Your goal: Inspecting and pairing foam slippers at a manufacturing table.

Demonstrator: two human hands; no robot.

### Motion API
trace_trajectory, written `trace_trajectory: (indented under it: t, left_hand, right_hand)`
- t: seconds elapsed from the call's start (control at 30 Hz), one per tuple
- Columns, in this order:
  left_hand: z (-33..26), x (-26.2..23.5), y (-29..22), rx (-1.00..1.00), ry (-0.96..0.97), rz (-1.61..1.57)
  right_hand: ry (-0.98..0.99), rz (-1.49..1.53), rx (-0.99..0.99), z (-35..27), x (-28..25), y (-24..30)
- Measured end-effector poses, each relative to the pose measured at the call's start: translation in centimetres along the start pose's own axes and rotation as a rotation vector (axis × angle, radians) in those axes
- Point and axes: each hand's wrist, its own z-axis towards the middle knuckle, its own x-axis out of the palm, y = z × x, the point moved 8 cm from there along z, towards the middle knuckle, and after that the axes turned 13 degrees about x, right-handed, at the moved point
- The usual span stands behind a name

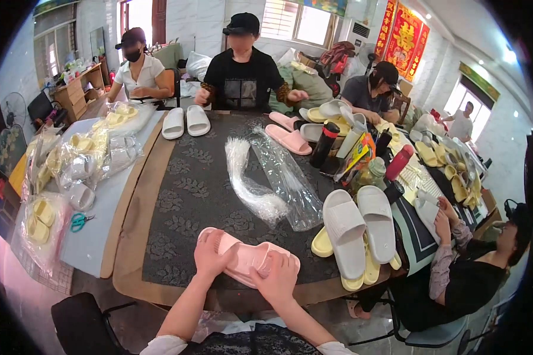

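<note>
I'm watching from afar: the left hand [212,257] curls over one end of the pink slipper [241,258], the right hand [276,277] half-closes around the other, probably to steady it above the bench [180,236]'s near edge; clear plastic sleeves [287,183] lie just beyond, seemingly handy.

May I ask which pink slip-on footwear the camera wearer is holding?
The nearest pink slip-on footwear, between left hand and right hand; the pink slides farther back lie unheld.
</note>
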Motion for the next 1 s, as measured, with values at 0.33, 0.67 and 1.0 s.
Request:
trace_trajectory:
  t: [0.33,0.67,1.0]
  left_hand:
    - [1.2,-1.6,1.4,0.203,0.199,-0.226]
    - [0.3,0.5,-1.6,0.315,0.220,-0.123]
    - [-0.4,1.5,-3.3,0.526,0.273,-0.056]
  right_hand:
    - [0.054,0.240,-0.112,1.8,-2.0,-4.5]
    - [0.305,0.570,-0.274,2.8,4.5,-4.9]
    - [0.224,0.617,0.344,10.1,8.7,-11.4]
